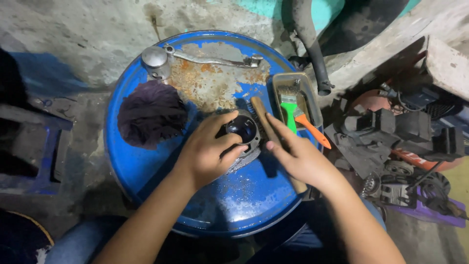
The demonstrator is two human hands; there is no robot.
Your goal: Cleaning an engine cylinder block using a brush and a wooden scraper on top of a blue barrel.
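Observation:
My left hand (pixel 209 149) grips a dark round metal engine part (pixel 243 129) with a shiny bore, holding it on top of a blue rusty drum (pixel 146 166). My right hand (pixel 298 155) holds a wooden-handled brush (pixel 262 117), its head lying against the right side of the part. The brush bristles are mostly hidden behind the part.
A dark purple rag (pixel 151 113) lies on the drum's left. At the drum's back sit a metal cup (pixel 155 61) and a kick lever (pixel 215 59). A small tray (pixel 312 98) holds a green-and-orange brush (pixel 295 115). Engine parts and tools (pixel 391 142) crowd the floor to the right.

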